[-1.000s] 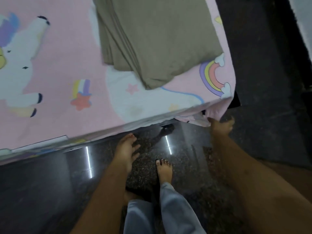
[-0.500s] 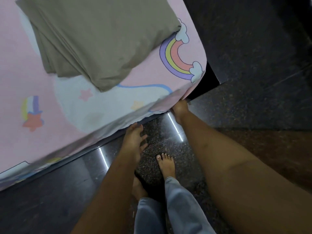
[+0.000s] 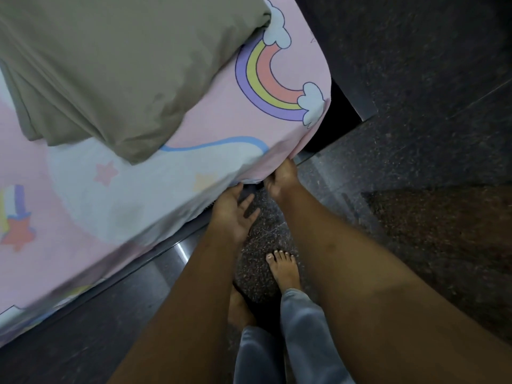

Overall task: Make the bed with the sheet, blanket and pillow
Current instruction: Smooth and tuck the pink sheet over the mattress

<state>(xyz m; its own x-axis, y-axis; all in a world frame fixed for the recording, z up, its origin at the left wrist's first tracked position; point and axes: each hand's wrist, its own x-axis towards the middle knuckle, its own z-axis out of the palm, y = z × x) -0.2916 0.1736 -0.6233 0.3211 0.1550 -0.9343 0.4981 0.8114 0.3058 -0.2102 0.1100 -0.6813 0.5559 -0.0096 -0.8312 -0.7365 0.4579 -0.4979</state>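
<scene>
A pink sheet (image 3: 221,134) printed with a rainbow, stars and clouds covers the mattress and hangs over its near corner. On it, at the upper left, lies a folded olive-grey blanket (image 3: 116,65). My right hand (image 3: 282,180) grips the hanging edge of the sheet at the corner, fingers curled under the fabric. Just to the left, my left hand (image 3: 232,214) is open, palm up, with its fingertips at the sheet's lower edge. No pillow is in view.
Dark polished stone floor (image 3: 415,134) surrounds the bed. The dark bed base (image 3: 338,120) shows below the corner. My bare feet (image 3: 284,270) and grey trouser legs stand close to the bed edge.
The view has shifted toward the bed corner. My left hand has risen to the sheet's edge beside my right hand, which keeps its hold on the corner.
</scene>
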